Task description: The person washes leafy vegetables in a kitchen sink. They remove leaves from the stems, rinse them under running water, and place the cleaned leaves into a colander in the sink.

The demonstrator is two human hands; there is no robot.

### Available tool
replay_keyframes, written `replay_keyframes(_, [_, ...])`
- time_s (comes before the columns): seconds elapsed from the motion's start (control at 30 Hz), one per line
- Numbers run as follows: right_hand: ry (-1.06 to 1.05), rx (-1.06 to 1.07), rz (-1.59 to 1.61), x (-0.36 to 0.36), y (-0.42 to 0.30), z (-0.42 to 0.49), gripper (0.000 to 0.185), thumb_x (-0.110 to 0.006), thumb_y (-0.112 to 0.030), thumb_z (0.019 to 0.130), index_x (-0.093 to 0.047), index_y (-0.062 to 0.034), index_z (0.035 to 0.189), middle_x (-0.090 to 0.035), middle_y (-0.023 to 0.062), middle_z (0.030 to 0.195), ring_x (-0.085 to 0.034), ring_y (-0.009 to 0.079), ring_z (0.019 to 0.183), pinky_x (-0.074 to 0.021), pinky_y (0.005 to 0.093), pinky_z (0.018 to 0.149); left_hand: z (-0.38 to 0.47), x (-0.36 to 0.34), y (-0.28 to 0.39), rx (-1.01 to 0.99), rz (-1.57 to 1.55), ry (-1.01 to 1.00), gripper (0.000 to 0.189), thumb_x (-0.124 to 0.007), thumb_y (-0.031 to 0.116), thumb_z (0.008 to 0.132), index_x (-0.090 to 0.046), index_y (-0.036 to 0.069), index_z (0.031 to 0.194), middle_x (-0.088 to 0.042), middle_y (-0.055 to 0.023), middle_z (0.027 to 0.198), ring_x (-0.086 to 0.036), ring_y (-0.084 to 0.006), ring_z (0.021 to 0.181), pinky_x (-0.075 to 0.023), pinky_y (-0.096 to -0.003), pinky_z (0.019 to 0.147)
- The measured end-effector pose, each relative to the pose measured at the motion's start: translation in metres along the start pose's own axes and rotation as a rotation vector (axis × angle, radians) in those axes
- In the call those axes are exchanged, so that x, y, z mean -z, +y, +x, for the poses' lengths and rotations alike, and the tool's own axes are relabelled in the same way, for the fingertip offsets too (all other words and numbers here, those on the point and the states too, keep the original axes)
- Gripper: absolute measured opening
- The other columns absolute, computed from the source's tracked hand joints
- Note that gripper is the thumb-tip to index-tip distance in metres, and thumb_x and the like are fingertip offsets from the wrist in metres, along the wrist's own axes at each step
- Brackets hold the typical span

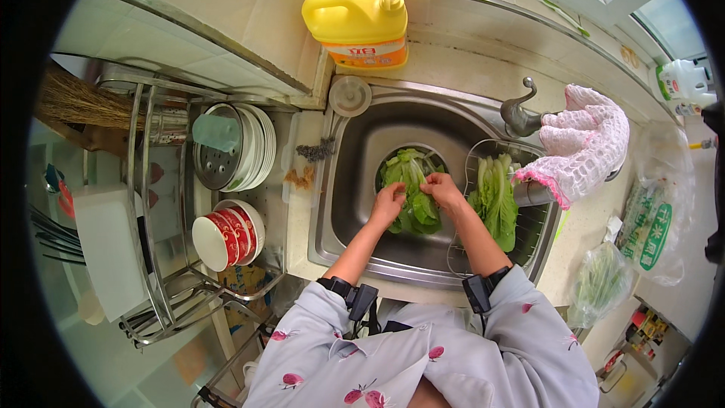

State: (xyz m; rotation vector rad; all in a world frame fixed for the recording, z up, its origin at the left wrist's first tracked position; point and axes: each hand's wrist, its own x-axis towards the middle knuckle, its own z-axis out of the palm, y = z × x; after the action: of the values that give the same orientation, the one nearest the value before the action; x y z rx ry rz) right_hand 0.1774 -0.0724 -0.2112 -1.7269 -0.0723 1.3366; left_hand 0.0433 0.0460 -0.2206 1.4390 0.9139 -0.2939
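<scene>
A bunch of wet green lettuce leaves [419, 204] lies at the middle of the stainless steel sink [354, 204], over a round container whose rim [380, 173] is mostly hidden. With curled fingers, my left hand [389, 202] grips the left side of the bunch. The fingertips of my right hand [443, 190] pinch a leaf on the other side. Just right of that hand, more long lettuce leaves [497, 198] lie in a wire drain basket [532, 221] set in the sink.
The faucet [518, 113] wears a pink-white mesh cover [589, 136] overhanging the basket. Behind the sink stands a yellow detergent jug [362, 25]. At left, a metal rack holds plates [257, 147] and red-white bowls [226, 235]. Bagged greens [600, 283] lie on the right counter.
</scene>
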Motion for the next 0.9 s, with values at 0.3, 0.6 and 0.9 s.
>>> replay_keyframes(0.3, [-0.239, -0.006, 0.097, -0.002, -0.011, -0.041, 0.015, -0.06, -0.024, 0.086, -0.063, -0.009, 0.086, -0.055, -0.0053, 0.07, -0.049, 0.0092, 0.062, -0.0368, 0.0261, 0.054, -0.011, -0.004, 0.044, -0.076, -0.471, 0.114, 0.022, -0.059, 0.018, 0.09, -0.058, 0.008, 0.109, -0.064, -0.0012, 0.095, -0.058, -0.0085, 0.083, -0.0442, -0.0235, 0.068])
replay_keyframes(0.6, [0.054, 0.371, -0.198, -0.016, -0.007, -0.051, 0.026, -0.065, -0.026, 0.081, -0.063, -0.0002, 0.082, -0.06, 0.0104, 0.066, -0.055, 0.0192, 0.06, -0.0426, 0.0342, 0.056, -0.027, -0.01, 0.053, -0.144, -0.709, 0.084, 0.023, -0.051, 0.026, 0.094, -0.059, 0.006, 0.103, -0.063, -0.0046, 0.093, -0.059, -0.0127, 0.085, -0.0467, -0.0294, 0.075])
replay_keyframes(0.9, [0.417, 0.685, -0.597, -0.023, -0.026, -0.084, 0.017, -0.061, -0.015, 0.078, -0.054, -0.0011, 0.071, -0.059, 0.0191, 0.068, -0.059, 0.038, 0.067, -0.0457, 0.0471, 0.06, -0.034, -0.03, 0.051, -0.237, -0.604, 0.238, 0.017, -0.063, 0.007, 0.083, -0.058, 0.002, 0.099, -0.062, -0.0045, 0.088, -0.06, -0.0109, 0.076, -0.0508, -0.0242, 0.065])
